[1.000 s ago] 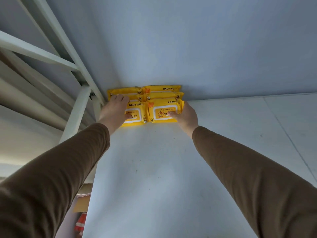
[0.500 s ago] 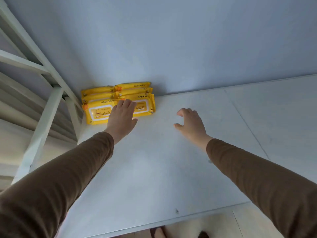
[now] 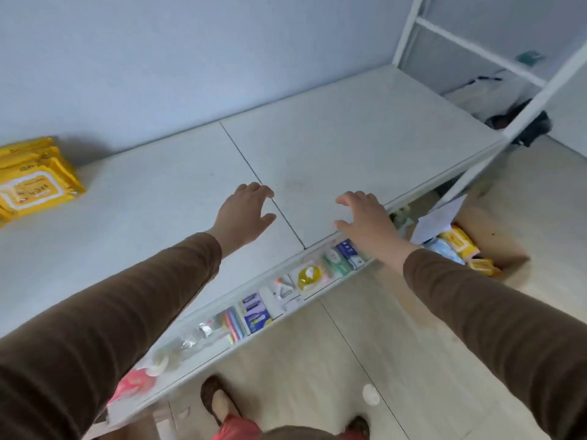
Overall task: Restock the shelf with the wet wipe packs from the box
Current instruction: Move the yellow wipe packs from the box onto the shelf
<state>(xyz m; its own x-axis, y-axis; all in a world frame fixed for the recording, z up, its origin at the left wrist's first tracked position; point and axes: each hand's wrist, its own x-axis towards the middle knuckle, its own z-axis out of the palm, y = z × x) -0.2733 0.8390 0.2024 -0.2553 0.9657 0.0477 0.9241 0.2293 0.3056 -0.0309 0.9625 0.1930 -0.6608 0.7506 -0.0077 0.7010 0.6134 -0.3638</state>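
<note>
Wet wipe packs (image 3: pixel 33 179) lie stacked at the shelf's (image 3: pixel 349 138) far left, well apart from both hands; left hand (image 3: pixel 243 214) and right hand (image 3: pixel 365 217) hover empty, fingers (image 3: pixel 259 188) loosely spread.

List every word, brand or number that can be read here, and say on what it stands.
"wipes": white label of the front yellow wet wipe pack on the white shelf top.
Print on the packs behind it: blurred.
Small boxes on the lower shelf, packs in the cardboard box: unreadable.

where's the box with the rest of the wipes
In the head view the box sits on the floor at the right, below the shelf's front edge and just beyond the right hand, with yellow packs inside.
</note>
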